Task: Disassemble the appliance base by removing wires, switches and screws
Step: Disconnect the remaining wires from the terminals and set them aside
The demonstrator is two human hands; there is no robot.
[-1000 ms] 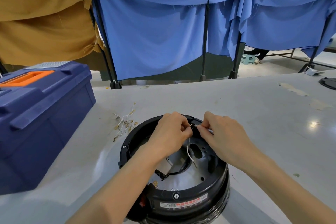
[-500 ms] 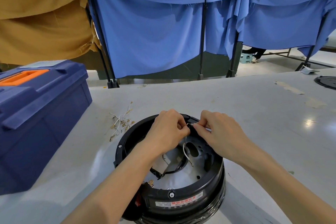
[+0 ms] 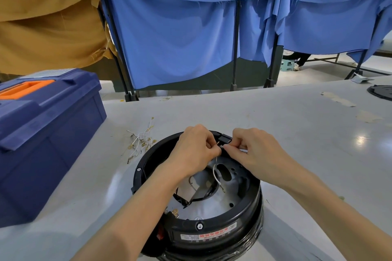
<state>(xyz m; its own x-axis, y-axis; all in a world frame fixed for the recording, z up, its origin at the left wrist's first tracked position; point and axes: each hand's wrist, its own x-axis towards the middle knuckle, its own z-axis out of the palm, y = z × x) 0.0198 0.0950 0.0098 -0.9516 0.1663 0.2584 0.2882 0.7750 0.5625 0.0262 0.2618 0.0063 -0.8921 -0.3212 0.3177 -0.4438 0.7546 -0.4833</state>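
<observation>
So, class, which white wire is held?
The wire dangling in the black base, pinched by left hand and right hand; the loose wires lie on the table.

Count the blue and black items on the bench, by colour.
Blue: 1, the toolbox
Black: 2, the appliance base and the disc at the far right edge
Total: 3

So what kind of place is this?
Probably a makeshift dismantling workshop: a blue toolbox on a grey worktable, an opened black appliance base beside a pile of pulled wires, blue cloth screens behind.
</observation>
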